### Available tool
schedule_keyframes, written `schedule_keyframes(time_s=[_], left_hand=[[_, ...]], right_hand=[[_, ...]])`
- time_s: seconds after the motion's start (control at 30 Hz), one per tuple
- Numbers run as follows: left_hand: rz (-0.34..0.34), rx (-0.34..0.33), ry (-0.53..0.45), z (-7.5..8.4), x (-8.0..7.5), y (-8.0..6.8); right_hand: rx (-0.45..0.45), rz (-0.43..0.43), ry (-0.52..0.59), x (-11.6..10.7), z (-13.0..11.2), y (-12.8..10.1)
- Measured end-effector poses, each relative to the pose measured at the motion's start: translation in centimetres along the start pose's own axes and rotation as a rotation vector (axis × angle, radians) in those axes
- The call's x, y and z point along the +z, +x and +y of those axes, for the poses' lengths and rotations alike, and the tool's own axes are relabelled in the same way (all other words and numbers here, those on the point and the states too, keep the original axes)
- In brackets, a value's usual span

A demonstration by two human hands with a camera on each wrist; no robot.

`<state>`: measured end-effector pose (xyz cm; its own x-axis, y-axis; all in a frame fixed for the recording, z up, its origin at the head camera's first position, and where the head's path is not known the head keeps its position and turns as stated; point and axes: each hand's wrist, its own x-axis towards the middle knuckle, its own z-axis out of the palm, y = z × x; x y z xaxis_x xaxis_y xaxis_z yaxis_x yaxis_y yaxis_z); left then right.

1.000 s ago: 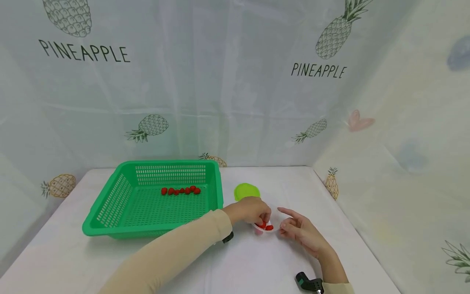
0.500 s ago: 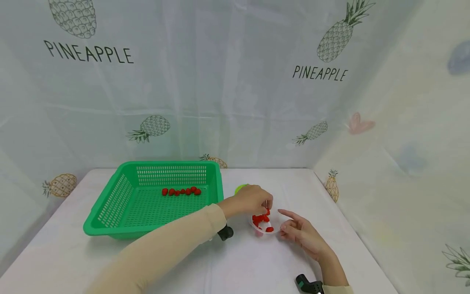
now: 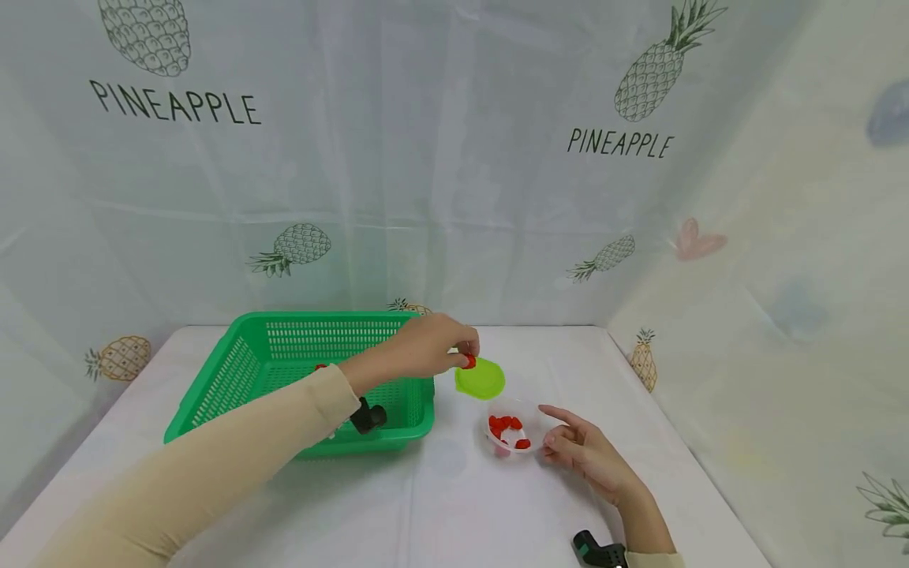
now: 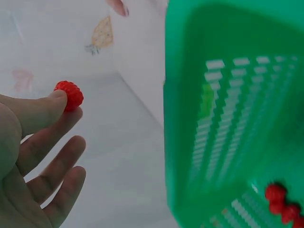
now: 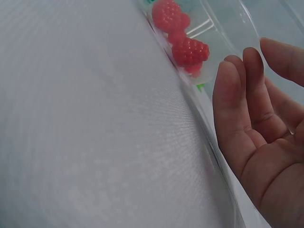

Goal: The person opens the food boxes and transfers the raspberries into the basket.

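My left hand (image 3: 429,345) is raised by the right rim of the green basket (image 3: 420,426), pinching a red raspberry (image 4: 71,95) between thumb and index finger. Its other fingers spread loosely in the left wrist view. A clear plastic container (image 3: 536,418) stands on the table with several raspberries (image 5: 190,51) inside. At its right side is my right hand (image 3: 588,457), index finger reaching along the rim and the others loosely bent. Whether those fingers touch the wall is hard to tell. More raspberries (image 4: 275,192) lie in the basket, mostly hidden by my left arm in the head view.
A lime-green lid (image 3: 481,380) lies behind the container, close to the basket's right side. White cloth (image 3: 454,505) covers the table, and a pineapple-print curtain (image 3: 454,158) hangs behind it. A black wrist device (image 3: 600,550) sits at my right wrist.
My left hand has lifted out of the container with a raspberry and moved left and back toward the basket, uncovering the lid and the container's contents. The right hand stays in place.
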<state>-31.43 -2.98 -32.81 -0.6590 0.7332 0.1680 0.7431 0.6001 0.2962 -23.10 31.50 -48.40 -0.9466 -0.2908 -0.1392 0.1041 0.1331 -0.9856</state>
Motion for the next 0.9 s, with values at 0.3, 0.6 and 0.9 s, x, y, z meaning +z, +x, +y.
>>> schedule_keyframes(time_s=[0.3,0.6,0.9], left_hand=[[0.011,-0.088,0.025,-5.3,-4.7,-4.9],[0.022,-0.176,0.045,-12.9,-4.9,-9.4],[-0.062,-0.243,0.041,-17.3,-3.9,-12.0]], right_hand=[[0.006,0.013,-0.003,0.1,-0.2,0.0],[-0.008,-0.006,-0.02,-0.1,0.3,-0.1],[0.007,0.002,-0.02,0.2,-0.1,-0.1]])
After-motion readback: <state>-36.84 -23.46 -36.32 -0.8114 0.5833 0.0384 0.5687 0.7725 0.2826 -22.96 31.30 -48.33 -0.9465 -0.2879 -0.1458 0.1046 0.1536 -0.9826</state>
